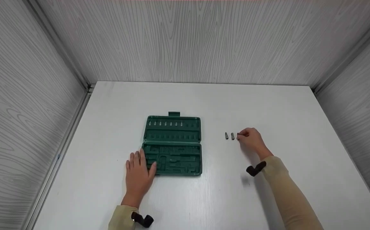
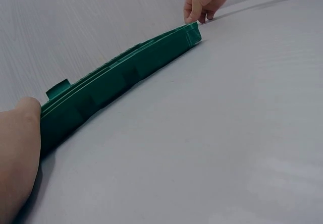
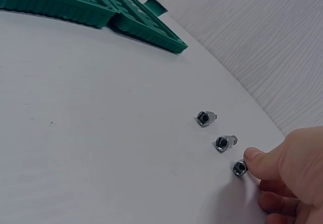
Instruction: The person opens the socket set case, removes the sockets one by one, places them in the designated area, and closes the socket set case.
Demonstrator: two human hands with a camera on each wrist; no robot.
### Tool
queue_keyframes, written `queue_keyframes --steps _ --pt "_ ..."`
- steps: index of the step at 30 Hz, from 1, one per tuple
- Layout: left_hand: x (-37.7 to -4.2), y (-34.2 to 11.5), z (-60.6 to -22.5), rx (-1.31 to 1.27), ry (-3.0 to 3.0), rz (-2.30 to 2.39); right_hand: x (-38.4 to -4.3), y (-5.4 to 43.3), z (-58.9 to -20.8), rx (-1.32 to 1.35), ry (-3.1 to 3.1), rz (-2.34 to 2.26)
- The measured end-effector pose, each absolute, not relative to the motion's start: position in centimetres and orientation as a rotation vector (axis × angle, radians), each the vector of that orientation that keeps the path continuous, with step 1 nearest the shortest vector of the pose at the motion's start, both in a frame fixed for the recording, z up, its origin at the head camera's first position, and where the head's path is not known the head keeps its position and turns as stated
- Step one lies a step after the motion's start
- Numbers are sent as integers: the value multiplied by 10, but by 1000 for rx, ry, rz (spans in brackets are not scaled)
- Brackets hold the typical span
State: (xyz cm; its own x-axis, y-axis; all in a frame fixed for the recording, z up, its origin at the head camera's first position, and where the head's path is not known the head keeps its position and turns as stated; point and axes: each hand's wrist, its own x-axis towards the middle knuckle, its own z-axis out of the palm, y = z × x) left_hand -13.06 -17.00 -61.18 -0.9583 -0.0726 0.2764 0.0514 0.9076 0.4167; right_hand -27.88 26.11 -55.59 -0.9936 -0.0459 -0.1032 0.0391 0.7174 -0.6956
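Observation:
A green plastic tool case (image 1: 172, 142) lies unfolded on the white table, its molded slots facing up. My left hand (image 1: 138, 179) rests along the case's left edge, fingers straight and thumb over the front corner. To the right of the case, my right hand (image 1: 252, 140) pinches a small metal bit socket (image 3: 240, 168) between thumb and fingers, low at the tabletop. Two similar bit sockets, one farther left (image 1: 226, 135) and one nearer the hand (image 1: 232, 136), lie beside it in a row. In the right wrist view their hollow round ends show.
Several small silver bits (image 1: 165, 123) sit in the case's upper row. The case's latch tab (image 1: 174, 113) sticks out at the back. Wood-grained panels (image 1: 185, 41) enclose the table (image 1: 220, 198) at the back and both sides.

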Motion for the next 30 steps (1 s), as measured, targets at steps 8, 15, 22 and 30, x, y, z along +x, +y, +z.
queue_keyframes --steps 8,15,22,30 --pt "-131 -170 -611 19 -2794 -625 -278 264 -558 38 2790 -1203" --pt "-131 -170 -611 23 -2791 -627 -278 262 -549 83 2798 -1282" --pt "-131 -168 -611 18 -2792 -622 -278 240 -540 6 2791 -1391" --pt "-131 -168 -612 19 -2783 -623 -284 193 -537 -107 2737 -1435"
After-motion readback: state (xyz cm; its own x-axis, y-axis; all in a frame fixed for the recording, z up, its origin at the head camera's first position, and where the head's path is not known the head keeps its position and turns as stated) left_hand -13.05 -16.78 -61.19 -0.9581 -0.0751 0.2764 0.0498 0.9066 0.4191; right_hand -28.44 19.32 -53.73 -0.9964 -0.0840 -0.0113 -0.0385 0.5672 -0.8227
